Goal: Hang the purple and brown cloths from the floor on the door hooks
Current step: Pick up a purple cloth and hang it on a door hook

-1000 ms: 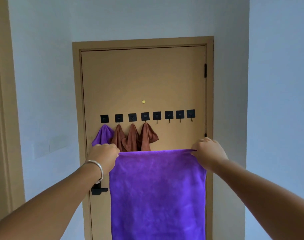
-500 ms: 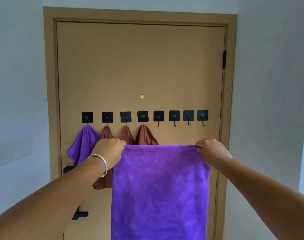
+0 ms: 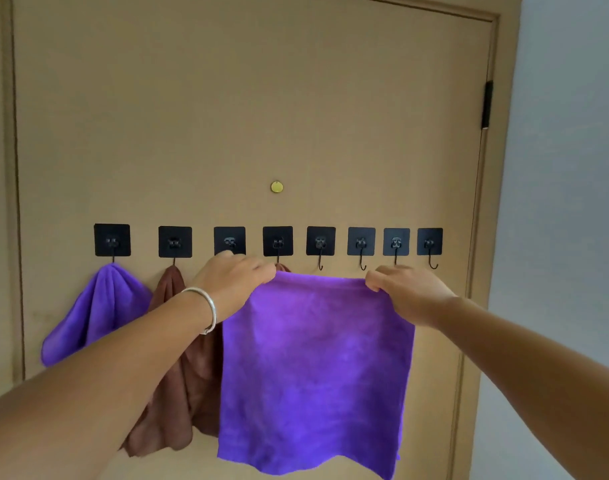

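I hold a purple cloth (image 3: 313, 368) spread flat by its top edge, just below a row of several black hooks (image 3: 321, 241) on the tan door (image 3: 261, 116). My left hand (image 3: 233, 282) pinches its top left corner and my right hand (image 3: 408, 289) pinches its top right corner. Another purple cloth (image 3: 98, 310) hangs from the leftmost hook. Brown cloths (image 3: 178, 393) hang from the hooks beside it, partly hidden by my left arm and the held cloth. The hooks on the right (image 3: 396, 242) carry nothing.
A small brass disc (image 3: 277, 187) sits on the door above the hooks. The door frame and a black hinge (image 3: 487, 105) are at the right, with a grey wall (image 3: 566, 202) beyond.
The view has closed in on the door. Both hands have raised the spread purple cloth until its top edge sits just under the hook row.
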`<state>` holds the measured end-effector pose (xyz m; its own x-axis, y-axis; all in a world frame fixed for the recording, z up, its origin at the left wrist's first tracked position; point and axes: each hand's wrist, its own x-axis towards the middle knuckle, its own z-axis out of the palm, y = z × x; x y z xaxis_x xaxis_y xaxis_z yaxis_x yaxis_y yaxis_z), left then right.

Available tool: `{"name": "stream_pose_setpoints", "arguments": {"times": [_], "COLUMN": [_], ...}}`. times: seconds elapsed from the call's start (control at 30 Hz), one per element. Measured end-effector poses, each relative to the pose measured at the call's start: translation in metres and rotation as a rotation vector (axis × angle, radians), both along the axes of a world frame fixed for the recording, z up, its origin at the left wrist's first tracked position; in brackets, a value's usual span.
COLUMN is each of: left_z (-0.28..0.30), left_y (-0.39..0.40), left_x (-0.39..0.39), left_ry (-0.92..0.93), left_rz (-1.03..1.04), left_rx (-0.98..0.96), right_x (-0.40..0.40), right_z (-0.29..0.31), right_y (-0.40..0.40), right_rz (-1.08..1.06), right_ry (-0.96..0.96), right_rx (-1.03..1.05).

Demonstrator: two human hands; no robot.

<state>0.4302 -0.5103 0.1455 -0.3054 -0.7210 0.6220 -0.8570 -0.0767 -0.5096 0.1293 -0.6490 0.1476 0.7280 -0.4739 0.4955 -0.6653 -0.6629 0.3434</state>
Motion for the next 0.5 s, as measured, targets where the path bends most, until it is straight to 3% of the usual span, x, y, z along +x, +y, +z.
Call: {"name": "stream_pose_setpoints", "arguments": {"times": [0.1, 0.5], "left_z": [0.006, 0.029], "left_y": [-0.014, -0.098], "left_x": [0.002, -0.027], "left_ry": [-0.135, 0.000], "left_rz": [-0.018, 0.415], "left_rx": [-0.012, 0.158], "right_x": [0.009, 0.063], "right_z": [0.008, 0.023], "right_y": [-0.024, -0.093], "right_rz": [0.011, -0.133], "right_ry": [0.013, -0.020], "right_rx": [0.005, 0.027]}}
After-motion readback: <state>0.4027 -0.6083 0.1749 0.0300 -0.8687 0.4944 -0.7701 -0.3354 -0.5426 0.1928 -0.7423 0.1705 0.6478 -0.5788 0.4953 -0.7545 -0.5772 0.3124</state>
